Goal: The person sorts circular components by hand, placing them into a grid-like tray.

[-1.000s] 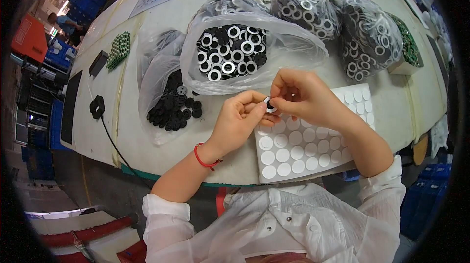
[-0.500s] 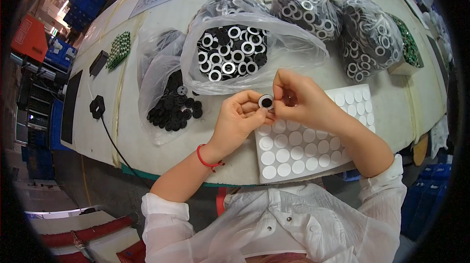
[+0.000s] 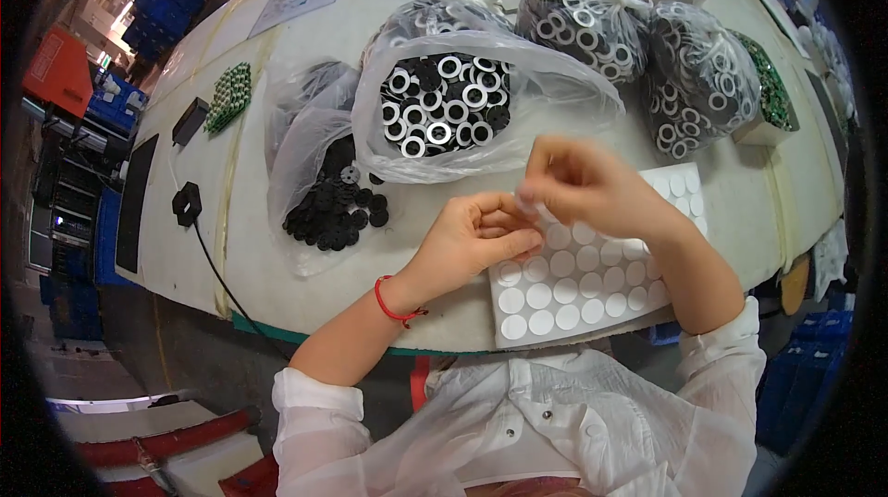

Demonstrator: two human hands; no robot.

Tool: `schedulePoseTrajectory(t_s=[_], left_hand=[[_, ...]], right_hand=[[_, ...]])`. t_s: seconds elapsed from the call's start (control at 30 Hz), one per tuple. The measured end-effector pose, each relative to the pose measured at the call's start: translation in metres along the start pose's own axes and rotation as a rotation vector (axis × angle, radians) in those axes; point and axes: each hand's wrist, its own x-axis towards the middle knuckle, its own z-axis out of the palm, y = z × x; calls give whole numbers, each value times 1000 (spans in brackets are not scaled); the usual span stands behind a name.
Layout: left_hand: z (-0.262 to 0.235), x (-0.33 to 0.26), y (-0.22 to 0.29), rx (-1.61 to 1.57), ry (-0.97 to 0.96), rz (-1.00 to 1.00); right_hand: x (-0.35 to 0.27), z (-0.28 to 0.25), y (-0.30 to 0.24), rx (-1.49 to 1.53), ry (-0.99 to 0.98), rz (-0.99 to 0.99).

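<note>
My left hand (image 3: 478, 240), with a red cord at its wrist, is closed in a loose pinch; what it holds is hidden by the fingers. Close beside it, my right hand (image 3: 590, 187) is blurred, its thumb and fingertips drawn together near the left fingertips. A pale smear shows between the hands, too blurred to name. Under and beside both hands lies a sheet of round white stickers (image 3: 578, 286). Beyond them is an open clear plastic bag (image 3: 421, 167) of black discs, many with silver-white rings (image 3: 455, 111).
Plain black discs (image 3: 324, 218) spill from another bag at left. Tied bags of ringed discs (image 3: 583, 30) stand at the back right, near a box of green parts (image 3: 772, 95). A black hexagonal piece with a cable (image 3: 187, 205) and a green-white bundle (image 3: 228, 97) lie at left.
The ringed black disc seen at my left fingertips is now hidden. My left hand has shifted slightly right and down, and my right hand has moved slightly right, blurring. The whole view has shifted a little.
</note>
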Motion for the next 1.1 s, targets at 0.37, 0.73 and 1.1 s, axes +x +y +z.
schedulePoseTrajectory(t_s=[0.37,0.73,1.1], left_hand=[[-19,-5,19,237,-41,26],[-96,-37,44,796,463,136],[-152,-31,19,1477,778,205]], right_hand=[[1,10,8,131,-236,-106],[-24,56,-28,-200,-4,-469],[-58,108,-123,-766,189,-699]])
